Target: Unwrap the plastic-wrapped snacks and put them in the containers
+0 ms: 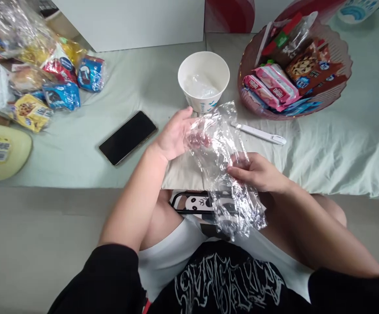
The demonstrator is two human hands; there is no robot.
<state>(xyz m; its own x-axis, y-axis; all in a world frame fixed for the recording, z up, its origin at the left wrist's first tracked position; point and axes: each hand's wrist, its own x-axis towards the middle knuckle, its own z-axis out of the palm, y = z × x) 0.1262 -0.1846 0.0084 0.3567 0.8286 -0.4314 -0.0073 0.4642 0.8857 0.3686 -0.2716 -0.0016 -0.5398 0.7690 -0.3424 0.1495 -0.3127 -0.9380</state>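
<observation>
A crumpled clear plastic bag [224, 165] stretches between my hands, hanging over the front edge of the cloth-covered surface. My right hand [258, 171] is closed on its side, pinching the film between thumb and fingers. Under the film at its upper left lie the stretched fingers of my left hand [178, 134], the thumb held apart and pointing up. Just beyond that hand stands a white paper cup [203, 78] with clear plastic inside. A white utility knife [261, 133] rests to the right of the bag.
A black-screened phone [128, 138] lies left of my hands. A pink basket [296, 114] of packaged snacks stands at back right. More wrapped snacks [62, 93] and a yellowish bottle [0, 172] are at left. A panda-patterned item [194, 203] sits on my lap. A white panel [137, 24] rises behind.
</observation>
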